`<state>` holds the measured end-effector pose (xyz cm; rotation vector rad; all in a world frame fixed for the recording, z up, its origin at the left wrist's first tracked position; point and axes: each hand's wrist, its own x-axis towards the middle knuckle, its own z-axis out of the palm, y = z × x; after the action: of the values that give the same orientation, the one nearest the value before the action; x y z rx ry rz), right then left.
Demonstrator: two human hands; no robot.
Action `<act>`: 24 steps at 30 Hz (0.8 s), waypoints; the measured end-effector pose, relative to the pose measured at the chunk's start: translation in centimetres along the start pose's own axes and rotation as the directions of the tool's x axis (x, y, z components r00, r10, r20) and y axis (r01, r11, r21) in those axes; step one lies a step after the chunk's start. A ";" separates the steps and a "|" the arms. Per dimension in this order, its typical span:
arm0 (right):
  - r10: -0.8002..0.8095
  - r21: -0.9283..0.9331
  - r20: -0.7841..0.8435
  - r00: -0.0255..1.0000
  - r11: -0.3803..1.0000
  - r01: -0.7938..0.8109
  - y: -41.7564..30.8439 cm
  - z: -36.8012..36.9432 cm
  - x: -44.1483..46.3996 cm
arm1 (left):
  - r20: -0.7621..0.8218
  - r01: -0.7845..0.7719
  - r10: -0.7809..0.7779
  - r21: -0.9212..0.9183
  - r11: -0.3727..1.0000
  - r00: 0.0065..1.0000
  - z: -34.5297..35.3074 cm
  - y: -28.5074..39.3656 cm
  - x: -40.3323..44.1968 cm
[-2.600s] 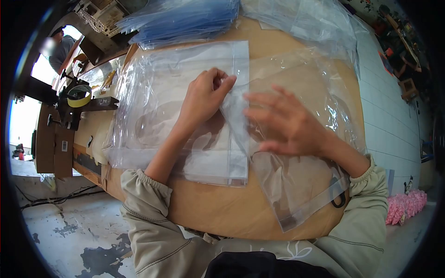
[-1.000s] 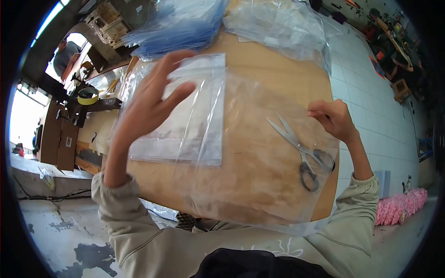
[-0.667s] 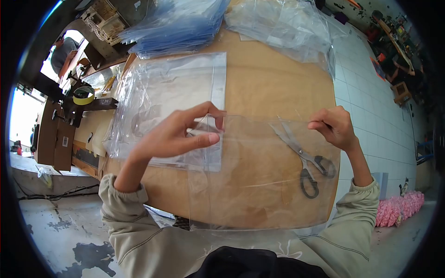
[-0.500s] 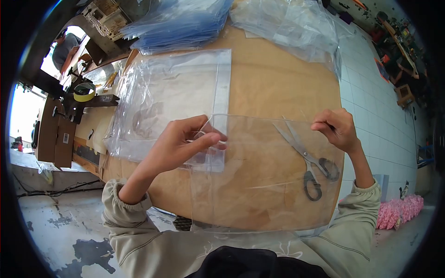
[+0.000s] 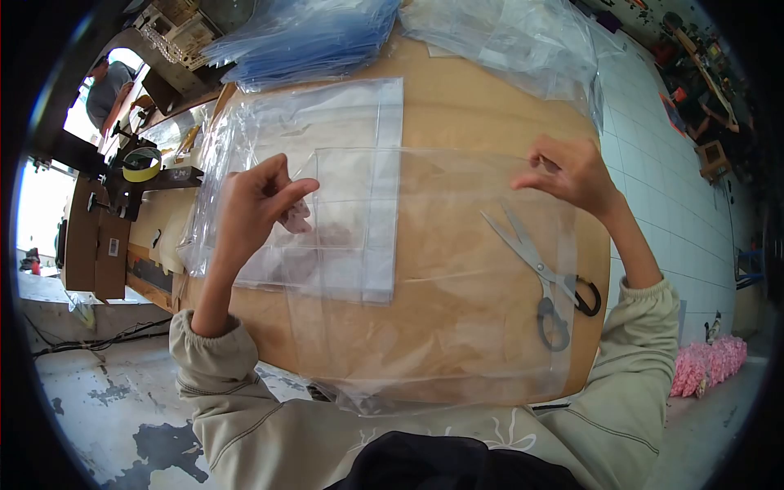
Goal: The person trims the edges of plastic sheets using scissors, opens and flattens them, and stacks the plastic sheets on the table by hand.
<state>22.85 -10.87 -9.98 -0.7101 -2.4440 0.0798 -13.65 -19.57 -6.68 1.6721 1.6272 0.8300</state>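
Note:
A thin clear plastic bag is spread between my hands over the table's near half, its lower edge reaching my lap. My left hand is closed at its left side, with curled fingertips showing through the film. At the upper right, my right hand pinches the bag's edge between thumb and bent fingers. Scissors with black handles lie on the table, mostly seen through the film. Under the bag's left part rests a pile of clear plastic bags with a pale band along its right edge.
Bluish plastic sheets are stacked at the far left of the brown table. More crumpled clear plastic lies at the far right. A yellow tape roll sits on a dark machine at left. Another person is in the background.
Both hands have moved away from me, the left also leftward and the right slightly leftward. The bag has shifted left and up with them, uncovering part of a scissor handle.

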 end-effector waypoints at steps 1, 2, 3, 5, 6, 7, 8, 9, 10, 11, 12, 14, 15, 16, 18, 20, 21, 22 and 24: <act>-0.032 -0.027 0.018 0.999 0.999 0.032 0.6 0.4 0.6 | 0.001 -0.012 0.012 0.117 0.993 1.000 0.1 -0.1 0.2; -0.035 -0.032 0.039 0.999 0.999 0.036 1.3 0.9 1.1 | 0.001 -0.024 0.025 0.233 0.972 1.000 0.1 -0.3 0.5; -0.036 -0.032 0.065 0.997 0.999 0.038 2.0 1.8 1.2 | 0.039 -0.017 0.010 0.183 0.983 0.999 0.0 -0.9 0.8; -0.024 -0.093 0.175 0.984 0.995 0.041 2.6 2.5 1.3 | 0.107 0.008 -0.017 0.080 0.997 0.994 -0.7 -2.8 1.2; -0.006 -0.153 0.256 0.967 0.987 0.047 2.9 2.6 1.2 | 0.198 0.048 -0.030 -0.086 0.995 0.980 -1.1 -3.9 1.2; 0.015 -0.214 0.332 0.943 0.975 0.060 3.1 2.7 1.4 | 0.176 0.070 -0.039 -0.173 0.982 0.984 -0.9 -4.5 0.7; 0.052 -0.270 0.338 0.940 0.962 0.044 2.8 2.8 1.8 | 0.154 0.088 -0.049 -0.258 0.962 0.987 -0.7 -4.8 0.2; 0.092 -0.326 0.342 0.935 0.945 0.027 2.2 2.6 1.9 | 0.136 0.103 -0.059 -0.343 0.934 0.989 -0.5 -4.9 -0.4; 0.133 -0.382 0.346 0.929 0.924 0.010 1.6 2.3 2.1 | 0.164 0.165 -0.114 -0.349 0.922 0.980 -0.5 -4.7 -0.8; 0.112 -0.367 0.341 0.933 0.930 0.023 0.5 1.9 2.6 | 0.134 0.162 -0.121 -0.359 0.919 0.984 -0.3 -4.5 -1.1; 0.093 -0.353 0.338 0.937 0.935 0.035 -1.1 1.7 3.7 | 0.107 0.160 -0.129 -0.369 0.916 0.986 0.1 -4.2 -1.4; 0.017 -0.089 0.307 0.952 0.996 0.011 -3.5 3.1 6.1 | 0.070 0.164 -0.148 -0.377 0.912 0.987 0.5 -4.2 -1.5; -0.032 0.167 0.265 0.964 0.986 -0.013 -4.7 4.2 7.3 | 0.058 0.171 -0.160 -0.377 0.910 0.985 0.6 -4.4 -1.4; -0.016 0.250 0.195 0.981 0.968 -0.034 -5.7 5.5 8.3 | 0.046 0.176 -0.171 -0.375 0.910 0.984 0.7 -4.5 -1.3; 0.027 0.403 0.053 0.998 0.914 -0.046 -7.1 8.7 9.8 | -0.010 0.154 -0.177 -0.448 0.881 0.984 1.2 -4.5 -1.5; 0.084 0.538 -0.092 0.992 0.842 -0.022 -7.2 11.4 11.3 | -0.043 0.114 -0.150 -0.454 0.884 0.988 1.3 -4.7 -1.6; 0.129 0.579 -0.019 0.991 0.810 -0.095 -7.1 11.7 11.6 | -0.044 0.089 -0.119 -0.426 0.900 0.992 1.3 -4.9 -1.7; 0.169 0.613 0.055 0.984 0.773 -0.167 -6.9 12.0 12.0 | -0.045 0.061 -0.086 -0.397 0.916 0.995 1.3 -5.0 -1.7; 0.180 0.615 0.073 0.981 0.766 -0.187 -6.6 13.3 12.0 | -0.041 0.026 -0.042 -0.319 0.947 0.998 1.2 -5.1 -1.8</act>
<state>4.12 -9.10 -13.30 -0.6300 -2.1384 0.9267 -15.72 -21.28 -11.50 1.4030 1.4573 1.0606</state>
